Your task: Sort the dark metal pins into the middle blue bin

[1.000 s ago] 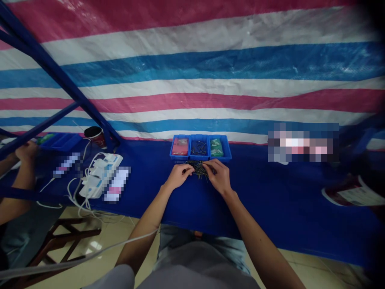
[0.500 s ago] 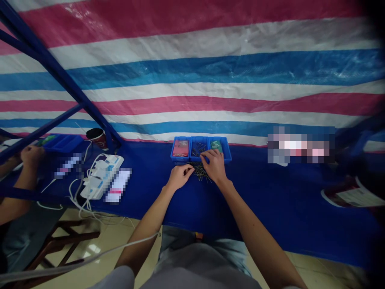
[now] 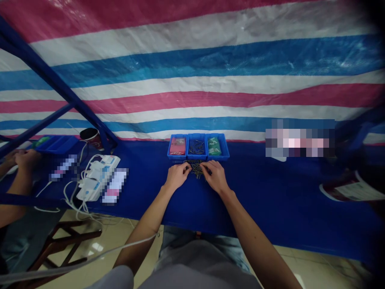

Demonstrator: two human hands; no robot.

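Observation:
A loose pile of thin metal screws, or nails, lies on the blue table, dark and brassy in colour. At its left edge, my left hand is closed in a pinch; whatever sits between the fingertips is too small to make out. My right hand reaches into the right edge of the pile, thumb and fingers drawn together, their tips partly hidden. Just behind stand three blue bins: the left bin holds a red packet, the middle bin more metal pieces, the right bin a green packet.
Left of me lie a white power strip with cables and a blurred-out phone. A dark cup stands behind them. Another person's hands work at far left. At right is a maroon-and-white container.
My right hand has come back from the middle bin's front edge to the pile. My left hand stays at the pile's left side. The view has shifted slightly.

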